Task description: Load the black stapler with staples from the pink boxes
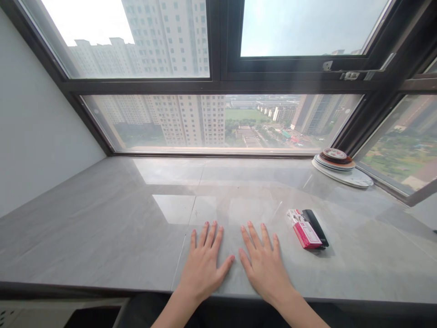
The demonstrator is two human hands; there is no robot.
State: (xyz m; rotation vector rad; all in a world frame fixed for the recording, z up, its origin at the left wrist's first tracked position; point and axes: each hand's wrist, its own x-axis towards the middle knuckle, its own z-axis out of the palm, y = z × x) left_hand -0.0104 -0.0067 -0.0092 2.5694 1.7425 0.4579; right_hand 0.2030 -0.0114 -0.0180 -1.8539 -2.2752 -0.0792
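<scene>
My left hand [203, 262] lies flat, palm down, on the grey marble window sill [102, 228], fingers stretched out and holding nothing. Beside it my right hand [262, 262] rests flat in the same way, thumbs almost meeting. To the right of my right hand, a short gap away, lies a red and white small box [303, 230] with a black flat object [316, 227] against its far side. Neither hand touches them.
A stack of plates [337, 166] sits at the sill's back right corner by the window. Dark-framed windows [218, 84] run along the back and right. A white wall [34, 127] closes the left. The sill's front edge runs just below my wrists.
</scene>
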